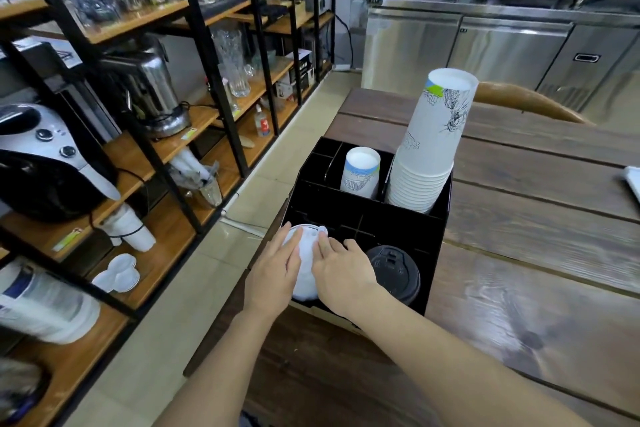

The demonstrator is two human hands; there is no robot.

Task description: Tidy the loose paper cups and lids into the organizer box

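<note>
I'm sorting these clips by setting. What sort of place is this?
Probably a café or drink shop's back area. A black organizer box holds a tall stack of paper cups and takeaway lids, stainless steel counter fridges line the far wall, and shelves carry glassware and appliances.

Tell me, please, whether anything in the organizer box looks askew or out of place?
The tall cup stack in the back right compartment of the box leans right. Both hands, left and right, rest on the white lids. Nothing is spilled or damaged.
</note>
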